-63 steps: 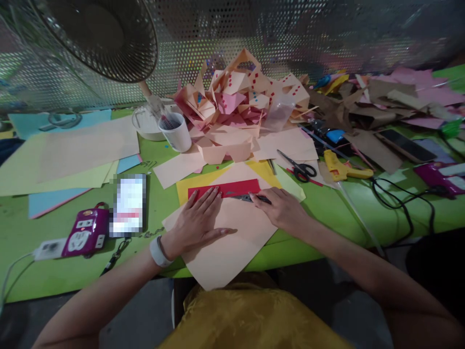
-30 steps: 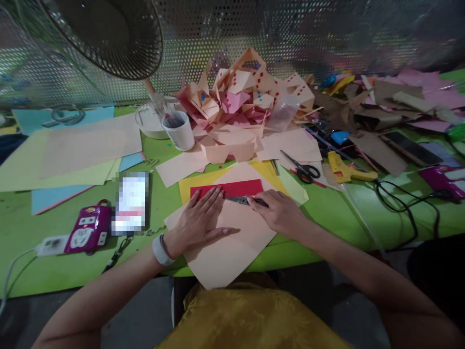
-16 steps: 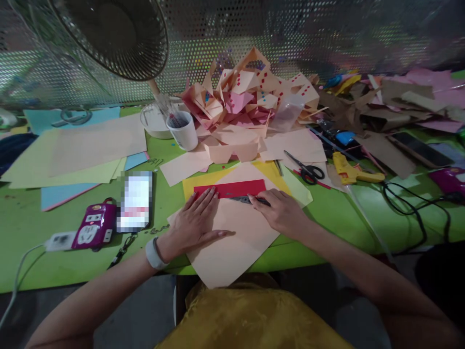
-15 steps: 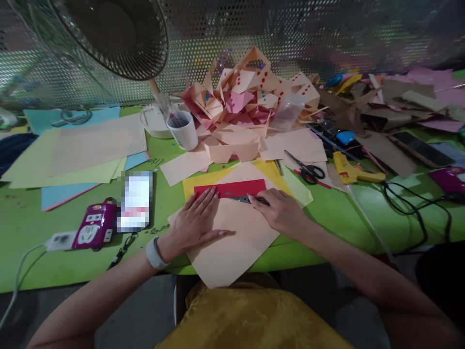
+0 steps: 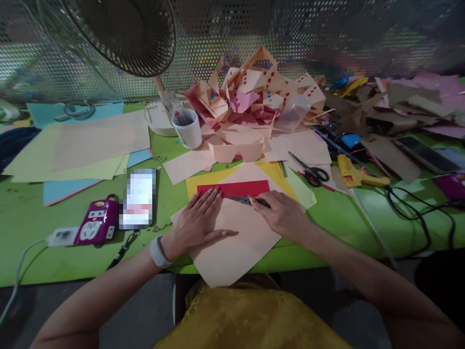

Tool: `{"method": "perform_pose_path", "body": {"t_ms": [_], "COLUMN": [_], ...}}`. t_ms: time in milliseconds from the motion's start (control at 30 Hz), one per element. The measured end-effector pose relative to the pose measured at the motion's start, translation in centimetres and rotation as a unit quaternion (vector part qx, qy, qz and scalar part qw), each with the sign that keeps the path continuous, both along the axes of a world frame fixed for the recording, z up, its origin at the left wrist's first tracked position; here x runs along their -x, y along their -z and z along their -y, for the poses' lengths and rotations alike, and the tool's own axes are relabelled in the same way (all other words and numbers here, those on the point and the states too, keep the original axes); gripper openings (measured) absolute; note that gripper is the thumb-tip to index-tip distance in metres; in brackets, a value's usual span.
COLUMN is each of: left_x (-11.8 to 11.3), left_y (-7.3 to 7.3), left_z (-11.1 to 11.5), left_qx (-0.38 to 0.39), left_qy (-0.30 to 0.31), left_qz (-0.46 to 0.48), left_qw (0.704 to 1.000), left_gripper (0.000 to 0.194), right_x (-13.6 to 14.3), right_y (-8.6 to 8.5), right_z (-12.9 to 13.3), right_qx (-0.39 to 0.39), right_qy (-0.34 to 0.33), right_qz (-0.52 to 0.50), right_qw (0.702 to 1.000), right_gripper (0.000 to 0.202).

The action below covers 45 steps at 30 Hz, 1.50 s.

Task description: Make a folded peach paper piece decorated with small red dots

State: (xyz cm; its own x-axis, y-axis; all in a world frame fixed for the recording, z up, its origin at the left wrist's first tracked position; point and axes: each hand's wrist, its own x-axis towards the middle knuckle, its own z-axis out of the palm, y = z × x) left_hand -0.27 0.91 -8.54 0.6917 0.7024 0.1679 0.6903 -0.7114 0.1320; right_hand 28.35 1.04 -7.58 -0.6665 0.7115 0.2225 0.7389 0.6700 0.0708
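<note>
Right at the near edge of the green tabletop (image 5: 25, 223), around its middle, the left hand (image 5: 196, 220) lies flat and open, fingertips on the left part of a red paper strip (image 5: 250, 185) and palm over a peach sheet (image 5: 236, 252). The right hand (image 5: 281, 208) is closed round a slim dark-handled tool (image 5: 244, 199); its metal end points left along the strip's near edge, toward the spread fingers. Whether that end touches the paper, I cannot tell. Judging by this hold, the flat hand steadies the strip while the other guides the tool, so any slip would run toward those fingertips. The strip runs from side to side, with a small grey mark beside the fingers, and the peach sheet's near corner hangs past the tabletop's near edge. Beyond the strip shows a yellow sheet (image 5: 192, 188), then a folded peach piece (image 5: 223, 153). To the right, black-handled scissors (image 5: 317, 176) lie just before a yellow glue gun (image 5: 358, 177); to the left, a lit phone (image 5: 138, 198) sits beside a purple power strip (image 5: 97, 222). Toward the far edge stand a white mug (image 5: 189, 132) and a fan (image 5: 123, 34), with a heap of cut peach and pink paper (image 5: 247, 94) near the middle and crumpled brown paper (image 5: 363, 114) farther right.
</note>
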Motion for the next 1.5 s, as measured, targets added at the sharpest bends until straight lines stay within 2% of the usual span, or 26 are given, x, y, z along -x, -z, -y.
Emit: {"method": "perform_pose_path", "body": {"t_ms": [300,500,833,967,1067,1133,1333,1500], "left_x": [0.0,0.1,0.0,0.9,1.9,2.5,2.6,2.5], "left_y": [-0.1,-0.1,0.0,-0.8,-1.1,-0.9,0.4,0.5], "left_z": [0.0,-0.1,-0.1,-0.3,-0.4,-0.3,0.0,0.0], "left_qx": [0.012,0.014,0.024,0.042,0.044,0.039,0.010,0.006], "left_qy": [-0.002,-0.002,0.007,0.023,-0.009,-0.026,-0.026,-0.025], "left_qz": [-0.013,-0.013,-0.011,0.003,0.011,-0.001,-0.008,-0.001], "left_qw": [1.000,1.000,1.000,0.999,0.999,0.999,1.000,1.000], "left_gripper": [0.095,0.096,0.096,0.092,0.090,0.091,0.099,0.099], "right_x": [0.8,1.0,1.7,1.6,1.6,1.6,2.3,2.6], "right_y": [-0.3,-0.3,-0.6,-0.5,-0.4,-0.4,-0.4,-0.6], "right_z": [-0.2,-0.1,-0.2,-0.1,-0.1,0.0,-0.2,-0.3], "right_qx": [-0.008,0.004,0.011,0.016,0.019,0.019,0.015,0.024], "right_qy": [-0.024,-0.008,-0.022,-0.024,-0.021,-0.023,-0.018,-0.027], "right_qz": [0.007,0.007,0.011,0.013,0.006,0.004,0.010,0.029], "right_qw": [1.000,1.000,1.000,0.999,1.000,1.000,1.000,0.999], "right_gripper": [0.038,0.039,0.039,0.040,0.039,0.040,0.039,0.042]}}
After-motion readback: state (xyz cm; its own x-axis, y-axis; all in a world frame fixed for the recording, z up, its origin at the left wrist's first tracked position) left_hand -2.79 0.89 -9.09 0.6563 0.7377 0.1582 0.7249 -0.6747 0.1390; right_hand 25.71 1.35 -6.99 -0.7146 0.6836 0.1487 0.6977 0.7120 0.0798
